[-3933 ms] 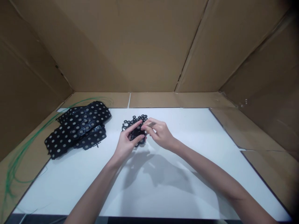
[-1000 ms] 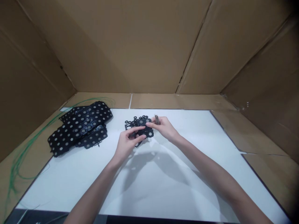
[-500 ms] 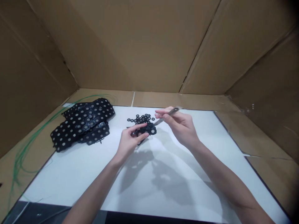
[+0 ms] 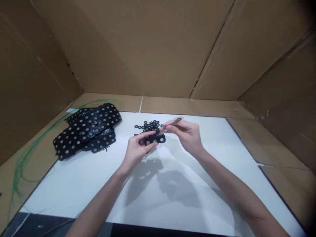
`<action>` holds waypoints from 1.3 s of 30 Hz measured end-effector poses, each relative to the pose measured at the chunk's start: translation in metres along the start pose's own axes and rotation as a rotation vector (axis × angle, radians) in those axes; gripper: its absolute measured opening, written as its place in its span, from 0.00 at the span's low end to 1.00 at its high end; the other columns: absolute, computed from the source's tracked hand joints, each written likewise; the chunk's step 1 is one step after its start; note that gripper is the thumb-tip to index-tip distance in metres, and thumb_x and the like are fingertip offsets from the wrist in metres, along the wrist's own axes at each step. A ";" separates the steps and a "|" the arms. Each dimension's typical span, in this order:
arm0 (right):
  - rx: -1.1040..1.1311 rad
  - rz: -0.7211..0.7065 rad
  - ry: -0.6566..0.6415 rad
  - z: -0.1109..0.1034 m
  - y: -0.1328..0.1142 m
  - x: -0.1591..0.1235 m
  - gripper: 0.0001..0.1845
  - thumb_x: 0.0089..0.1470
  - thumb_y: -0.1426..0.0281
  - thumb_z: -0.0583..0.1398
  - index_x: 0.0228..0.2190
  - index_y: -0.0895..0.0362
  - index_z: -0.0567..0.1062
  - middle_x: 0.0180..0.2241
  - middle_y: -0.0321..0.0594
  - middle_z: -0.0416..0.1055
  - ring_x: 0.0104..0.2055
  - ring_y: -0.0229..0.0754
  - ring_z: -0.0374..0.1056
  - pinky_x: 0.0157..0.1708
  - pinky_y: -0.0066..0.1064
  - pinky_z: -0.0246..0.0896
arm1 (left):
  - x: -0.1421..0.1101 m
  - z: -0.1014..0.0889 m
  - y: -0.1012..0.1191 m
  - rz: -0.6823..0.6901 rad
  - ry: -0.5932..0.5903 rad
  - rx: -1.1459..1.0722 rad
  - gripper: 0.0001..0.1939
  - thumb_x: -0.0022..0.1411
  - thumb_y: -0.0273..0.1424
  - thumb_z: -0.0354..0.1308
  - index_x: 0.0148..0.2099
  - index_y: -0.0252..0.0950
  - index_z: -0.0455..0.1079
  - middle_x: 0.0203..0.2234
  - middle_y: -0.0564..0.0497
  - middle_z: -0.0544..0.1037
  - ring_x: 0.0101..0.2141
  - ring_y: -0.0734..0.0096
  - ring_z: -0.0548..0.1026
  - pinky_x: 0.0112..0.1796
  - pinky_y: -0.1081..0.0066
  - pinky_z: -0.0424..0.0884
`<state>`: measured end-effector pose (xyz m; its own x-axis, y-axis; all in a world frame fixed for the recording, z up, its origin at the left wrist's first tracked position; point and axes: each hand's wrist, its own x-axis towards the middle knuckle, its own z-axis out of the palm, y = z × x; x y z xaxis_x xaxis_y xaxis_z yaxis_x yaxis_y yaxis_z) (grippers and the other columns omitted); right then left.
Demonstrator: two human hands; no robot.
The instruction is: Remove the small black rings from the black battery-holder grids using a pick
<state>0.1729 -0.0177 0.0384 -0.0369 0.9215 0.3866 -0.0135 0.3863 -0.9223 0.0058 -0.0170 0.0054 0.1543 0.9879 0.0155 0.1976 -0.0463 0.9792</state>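
Note:
My left hand (image 4: 137,144) is closed on a small black polka-dot piece (image 4: 161,138), gripped between thumb and fingers above the white board. My right hand (image 4: 189,133) pinches a slim, pointed metal tool (image 4: 176,121), slanted down to the left. Its tip meets the black piece near my left fingertips; the exact contact is too small to make out. Just behind my left fingers lies a cluster of small black rings (image 4: 154,122) with pale centres. Part of the held piece is hidden by my left hand.
Larger black polka-dot sheets (image 4: 71,140) lie overlapped at the left of the white board (image 4: 96,177). Thin green strands (image 4: 27,158) curve along the left edge. Cardboard walls (image 4: 138,49) rise at the back and both sides.
My right hand has shifted left and slightly down, bringing the tool's tip further over the black piece. My left hand keeps its hold almost unmoved.

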 end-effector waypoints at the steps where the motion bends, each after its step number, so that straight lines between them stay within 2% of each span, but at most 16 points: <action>1: -0.011 -0.006 -0.003 0.001 0.000 0.000 0.05 0.47 0.69 0.62 0.26 0.55 0.78 0.29 0.39 0.73 0.33 0.41 0.71 0.35 0.36 0.69 | 0.000 0.000 0.001 0.001 -0.005 -0.010 0.21 0.42 0.33 0.64 0.43 0.38 0.74 0.19 0.55 0.67 0.20 0.80 0.58 0.20 0.77 0.56; 8: -0.040 -0.021 -0.011 0.001 -0.001 -0.001 0.06 0.47 0.68 0.61 0.26 0.56 0.78 0.29 0.39 0.73 0.33 0.40 0.70 0.35 0.35 0.69 | -0.002 0.001 0.002 0.011 -0.023 -0.027 0.21 0.42 0.33 0.64 0.43 0.37 0.74 0.16 0.56 0.67 0.17 0.80 0.54 0.18 0.77 0.51; 16: -0.050 -0.022 -0.027 0.000 -0.002 -0.001 0.04 0.47 0.70 0.61 0.26 0.55 0.78 0.29 0.38 0.73 0.33 0.39 0.69 0.34 0.34 0.67 | -0.002 0.001 0.005 -0.007 -0.038 -0.029 0.22 0.43 0.32 0.63 0.44 0.38 0.73 0.16 0.57 0.66 0.17 0.81 0.54 0.19 0.77 0.52; 24: -0.187 -0.059 -0.044 0.005 0.002 -0.004 0.07 0.49 0.68 0.60 0.26 0.56 0.77 0.29 0.39 0.72 0.31 0.38 0.68 0.29 0.30 0.65 | -0.003 0.003 -0.004 -0.016 -0.068 -0.148 0.22 0.43 0.32 0.64 0.44 0.37 0.74 0.26 0.52 0.75 0.19 0.80 0.58 0.21 0.76 0.56; 28: -0.279 -0.131 -0.088 0.008 0.005 -0.006 0.08 0.51 0.69 0.58 0.26 0.55 0.77 0.29 0.39 0.73 0.32 0.38 0.68 0.28 0.28 0.64 | -0.002 0.003 -0.010 -0.060 -0.085 -0.182 0.22 0.42 0.32 0.65 0.44 0.37 0.74 0.28 0.51 0.76 0.21 0.79 0.61 0.22 0.76 0.58; 33: -0.412 -0.239 -0.129 0.015 0.012 -0.007 0.09 0.52 0.69 0.57 0.27 0.56 0.77 0.27 0.40 0.73 0.27 0.36 0.66 0.26 0.29 0.62 | 0.001 0.004 -0.011 -0.074 -0.097 -0.270 0.21 0.42 0.31 0.65 0.43 0.36 0.74 0.36 0.48 0.77 0.25 0.76 0.67 0.27 0.74 0.63; 37: -0.427 -0.243 -0.141 0.015 0.013 -0.005 0.09 0.51 0.69 0.57 0.25 0.57 0.77 0.25 0.40 0.72 0.26 0.36 0.66 0.26 0.30 0.63 | 0.003 0.005 -0.011 -0.076 -0.104 -0.286 0.23 0.41 0.29 0.65 0.44 0.35 0.73 0.36 0.48 0.77 0.26 0.76 0.68 0.29 0.75 0.65; 39: -0.335 -0.228 -0.063 0.009 0.004 -0.004 0.08 0.51 0.69 0.58 0.25 0.57 0.76 0.26 0.39 0.73 0.28 0.37 0.68 0.28 0.31 0.66 | 0.004 0.003 -0.011 -0.093 -0.084 -0.263 0.24 0.41 0.27 0.64 0.46 0.35 0.72 0.33 0.49 0.77 0.24 0.77 0.67 0.27 0.75 0.65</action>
<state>0.1645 -0.0197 0.0329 -0.1317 0.8105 0.5707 0.2970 0.5816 -0.7573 0.0075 -0.0127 -0.0061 0.2294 0.9698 -0.0829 -0.0416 0.0949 0.9946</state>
